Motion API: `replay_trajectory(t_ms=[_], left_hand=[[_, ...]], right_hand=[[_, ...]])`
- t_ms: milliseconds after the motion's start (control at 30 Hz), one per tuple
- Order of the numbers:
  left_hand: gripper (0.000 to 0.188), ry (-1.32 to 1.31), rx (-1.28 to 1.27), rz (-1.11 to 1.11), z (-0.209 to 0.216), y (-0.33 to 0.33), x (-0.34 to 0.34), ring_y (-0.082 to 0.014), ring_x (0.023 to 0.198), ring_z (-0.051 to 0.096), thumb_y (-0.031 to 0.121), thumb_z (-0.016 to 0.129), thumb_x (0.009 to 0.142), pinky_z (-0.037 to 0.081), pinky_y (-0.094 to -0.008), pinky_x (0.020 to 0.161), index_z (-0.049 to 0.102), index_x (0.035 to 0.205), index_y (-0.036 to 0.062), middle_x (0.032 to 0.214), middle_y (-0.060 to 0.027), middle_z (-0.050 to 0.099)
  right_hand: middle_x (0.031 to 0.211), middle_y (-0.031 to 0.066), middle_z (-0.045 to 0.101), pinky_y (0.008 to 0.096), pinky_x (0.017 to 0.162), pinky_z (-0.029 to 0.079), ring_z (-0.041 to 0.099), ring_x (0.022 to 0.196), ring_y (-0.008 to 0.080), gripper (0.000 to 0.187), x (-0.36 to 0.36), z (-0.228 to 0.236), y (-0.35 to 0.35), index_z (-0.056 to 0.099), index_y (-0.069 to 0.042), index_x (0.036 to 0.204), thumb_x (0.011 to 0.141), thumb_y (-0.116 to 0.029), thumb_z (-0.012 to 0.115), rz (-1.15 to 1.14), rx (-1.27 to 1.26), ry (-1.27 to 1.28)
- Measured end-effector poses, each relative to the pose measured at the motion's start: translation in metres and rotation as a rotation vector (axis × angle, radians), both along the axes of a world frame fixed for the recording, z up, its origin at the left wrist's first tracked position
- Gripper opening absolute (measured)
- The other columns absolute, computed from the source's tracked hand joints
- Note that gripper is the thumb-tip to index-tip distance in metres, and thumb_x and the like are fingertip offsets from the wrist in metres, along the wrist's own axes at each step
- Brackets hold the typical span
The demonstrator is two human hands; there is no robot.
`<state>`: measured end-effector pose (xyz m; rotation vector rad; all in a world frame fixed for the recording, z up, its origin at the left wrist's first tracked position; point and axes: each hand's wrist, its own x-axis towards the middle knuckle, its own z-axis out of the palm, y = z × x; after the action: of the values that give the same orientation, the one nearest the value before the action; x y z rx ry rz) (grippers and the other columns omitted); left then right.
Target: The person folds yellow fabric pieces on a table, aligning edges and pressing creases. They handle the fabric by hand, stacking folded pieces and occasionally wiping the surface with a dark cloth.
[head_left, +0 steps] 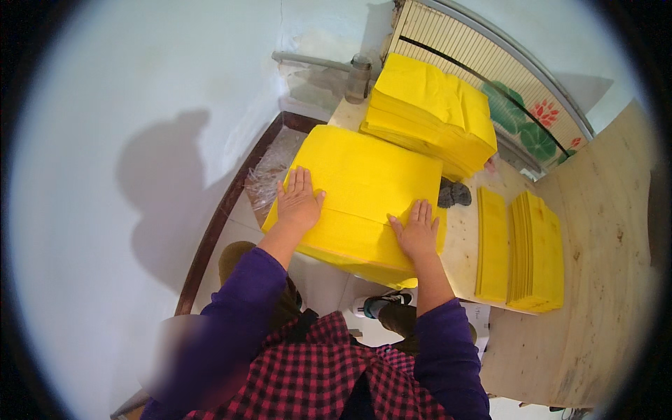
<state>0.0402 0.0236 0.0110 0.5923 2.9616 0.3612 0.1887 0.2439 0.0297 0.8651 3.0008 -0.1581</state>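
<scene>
Right in front of the seated-height view of the person lies a wide yellow stack, my landmark for everything here. It sits on a pale wooden tabletop, its near edge jutting toward the person's legs. The yellow is strong and even, the surface matte and felt-like, the outline roughly rectangular with softly bowed sides. A thin straight line, a fold or a sheet's edge, crosses its nearer part, and along the near side the material drops in loose, slightly rumpled layers. How many layers it has, I can't tell.

The left hand rests palm down on the stack's left part, fingers together and straight, thumb out. The right hand lies near its right edge, fingers extended, thumb spread to the side. Neither is clenched; both press or rest on the fabric without grasping it.

Just beyond the stack, to the right, rises a thicker yellow pile, its top wavy, its layered edges showing. By the stack's right edge sits a crumpled dark grey bundle; farther right stand a slim yellow pile and a ridged yellow pile, long and narrow. Past its far left corner is a translucent cylindrical container, and left of it, crinkled clear plastic catches the light.
</scene>
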Motion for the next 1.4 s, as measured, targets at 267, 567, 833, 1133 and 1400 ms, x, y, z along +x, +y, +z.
replay_trajectory(t_ms=[267, 567, 833, 1133, 1400], left_hand=[[0.069, 0.062, -0.042, -0.007, 0.003, 0.001, 0.001, -0.0239, 0.146, 0.010, 0.045, 0.034, 0.097, 0.006, -0.0475, 0.116, 0.016, 0.149, 0.0022, 0.157, -0.0128, 0.013], [0.068, 0.071, 0.003, 0.000, -0.008, 0.000, 0.000, -0.0234, 0.146, 0.010, 0.044, 0.034, 0.098, 0.005, -0.0485, 0.116, 0.018, 0.149, 0.0027, 0.157, -0.0125, 0.014], [0.064, 0.154, -0.105, -0.063, 0.008, -0.004, -0.002, -0.0223, 0.146, 0.010, 0.040, 0.032, 0.099, 0.005, -0.0485, 0.116, 0.018, 0.149, 0.0031, 0.157, -0.0104, 0.013], [0.061, -0.058, 0.113, -0.425, 0.014, 0.073, 0.050, -0.0224, 0.145, 0.015, 0.040, 0.031, 0.100, 0.007, -0.0433, 0.117, 0.020, 0.149, 0.0065, 0.156, -0.0088, 0.019], [0.063, 0.087, 0.007, -0.147, -0.006, -0.003, -0.005, -0.0217, 0.145, 0.012, 0.041, 0.036, 0.098, 0.005, -0.0446, 0.117, 0.022, 0.149, 0.0068, 0.157, -0.0090, 0.016]], right_hand=[[0.156, 0.0148, 0.015, 0.0436, 0.117, 0.007, 0.009, 0.146, 0.0260, 0.080, -0.067, -0.011, -0.082, 0.020, -0.001, 0.148, 0.094, -0.058, 0.033, 0.314, -0.140, 0.102], [0.158, 0.0128, 0.010, 0.0430, 0.117, 0.007, 0.008, 0.146, 0.0248, 0.081, -0.013, -0.010, -0.001, 0.014, -0.004, 0.150, 0.093, -0.058, 0.034, 0.059, -0.037, 0.001], [0.157, 0.0129, 0.014, 0.0444, 0.117, 0.007, 0.008, 0.146, 0.0254, 0.076, 0.008, 0.002, 0.018, 0.019, -0.004, 0.149, 0.094, -0.054, 0.036, -0.023, 0.135, -0.128], [0.156, 0.0124, 0.018, 0.0438, 0.117, 0.008, 0.013, 0.145, 0.0248, 0.063, -0.026, -0.022, -0.039, 0.022, -0.005, 0.149, 0.098, -0.042, 0.031, 0.250, -0.039, 0.069], [0.156, 0.0141, 0.018, 0.0419, 0.117, 0.010, 0.013, 0.145, 0.0265, 0.070, 0.010, -0.011, 0.006, 0.024, -0.002, 0.147, 0.096, -0.047, 0.038, 0.070, -0.023, 0.051]])
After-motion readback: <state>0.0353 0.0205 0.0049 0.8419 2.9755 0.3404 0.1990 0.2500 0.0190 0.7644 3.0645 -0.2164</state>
